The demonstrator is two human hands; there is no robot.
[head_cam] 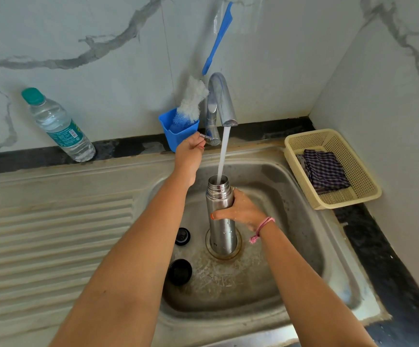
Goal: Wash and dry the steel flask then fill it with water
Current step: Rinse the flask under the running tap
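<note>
Your right hand (241, 209) is wrapped around the steel flask (222, 216), holding it upright over the drain of the sink (311, 236), mouth open under the stream of water (223, 154) falling from the tap (222, 98). Your left hand (190, 151) pinches the tap lever (205, 137) (just beside the blue cup holding the bottle brush (193, 100)). Two black caps (179, 271) lie in the basin, left of the flask.

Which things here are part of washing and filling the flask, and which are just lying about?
In use: flask, tap, sink, two black caps, bottle brush, checked cloth.

Lying about: plastic water bottle, blue cup, cream basket.
</note>
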